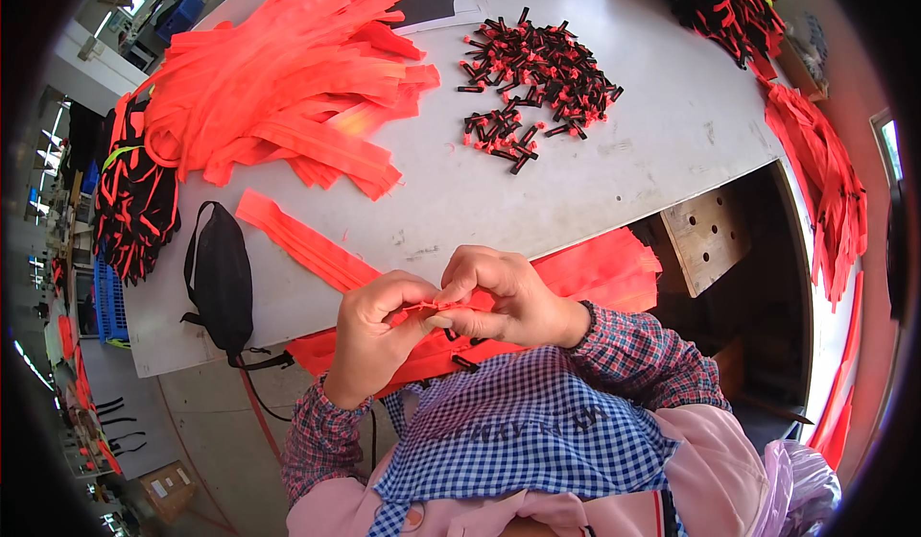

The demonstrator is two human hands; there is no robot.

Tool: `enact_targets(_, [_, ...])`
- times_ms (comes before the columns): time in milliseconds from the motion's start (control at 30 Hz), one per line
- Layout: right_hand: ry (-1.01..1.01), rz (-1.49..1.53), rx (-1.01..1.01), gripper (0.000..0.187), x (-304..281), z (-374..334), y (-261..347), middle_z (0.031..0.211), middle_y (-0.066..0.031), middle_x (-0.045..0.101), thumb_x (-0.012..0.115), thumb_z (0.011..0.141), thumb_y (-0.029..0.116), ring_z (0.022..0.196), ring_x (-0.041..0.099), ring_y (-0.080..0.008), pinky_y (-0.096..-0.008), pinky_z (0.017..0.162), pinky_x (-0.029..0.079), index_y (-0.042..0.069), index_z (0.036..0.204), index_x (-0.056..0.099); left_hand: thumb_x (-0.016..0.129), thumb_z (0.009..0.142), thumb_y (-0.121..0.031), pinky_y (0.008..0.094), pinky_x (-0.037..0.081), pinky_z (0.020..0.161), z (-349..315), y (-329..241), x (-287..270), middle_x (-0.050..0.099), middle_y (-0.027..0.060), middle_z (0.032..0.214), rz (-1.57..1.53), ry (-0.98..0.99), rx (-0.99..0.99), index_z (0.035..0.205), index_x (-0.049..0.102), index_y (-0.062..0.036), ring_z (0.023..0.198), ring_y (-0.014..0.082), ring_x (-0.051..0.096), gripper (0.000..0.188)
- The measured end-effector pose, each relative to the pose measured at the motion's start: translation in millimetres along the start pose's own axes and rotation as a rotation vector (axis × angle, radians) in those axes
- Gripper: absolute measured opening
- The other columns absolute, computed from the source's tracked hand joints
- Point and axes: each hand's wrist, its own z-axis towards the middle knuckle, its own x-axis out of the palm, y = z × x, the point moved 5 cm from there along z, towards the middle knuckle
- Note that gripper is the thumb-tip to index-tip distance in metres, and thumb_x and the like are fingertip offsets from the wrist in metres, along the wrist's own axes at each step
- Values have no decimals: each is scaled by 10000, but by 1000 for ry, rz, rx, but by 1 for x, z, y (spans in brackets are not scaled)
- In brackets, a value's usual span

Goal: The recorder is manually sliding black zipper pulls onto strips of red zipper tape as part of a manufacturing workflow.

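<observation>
My left hand (376, 334) and my right hand (508, 297) meet at the near table edge, thumbs and fingertips pinched together. Between them is the end of an orange zipper strip (434, 306); any small part at the fingertips is hidden. One orange zipper strip (299, 238) runs flat across the table toward my left hand. More orange strips (604, 273) lie beneath and beside my hands, toward the right. Small black pulls (464, 362) show on the orange material just below my hands, above the checked apron.
A big heap of orange zipper strips (269, 81) covers the far left. Black pulls with orange bits (542, 81) lie piled at the far middle. A black pouch (221, 278) rests at the left edge. Orange strips (820, 172) hang on the right, beside an open table recess (758, 278).
</observation>
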Motion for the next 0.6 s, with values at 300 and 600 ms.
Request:
enact_targets(300, [-45, 21, 104, 135, -3, 7, 1, 846, -50, 610, 730, 899, 108, 777, 605, -142, -281, 666, 486, 5, 903, 642, 750, 854, -33, 266, 531, 770, 2, -10, -9, 675, 50, 919, -126, -21, -81, 980, 671, 21, 878, 129, 653, 159])
enact_targets(600, [-110, 422, 332, 90, 26, -3, -11, 866, 33, 530, 564, 1021, 117, 753, 488, -38, -198, 643, 434, 41, 996, 524, 758, 895, -191, 209, 517, 731, 5, 10, -13, 700, 9, 875, -164, 136, -212, 979, 686, -19, 829, 44, 638, 204])
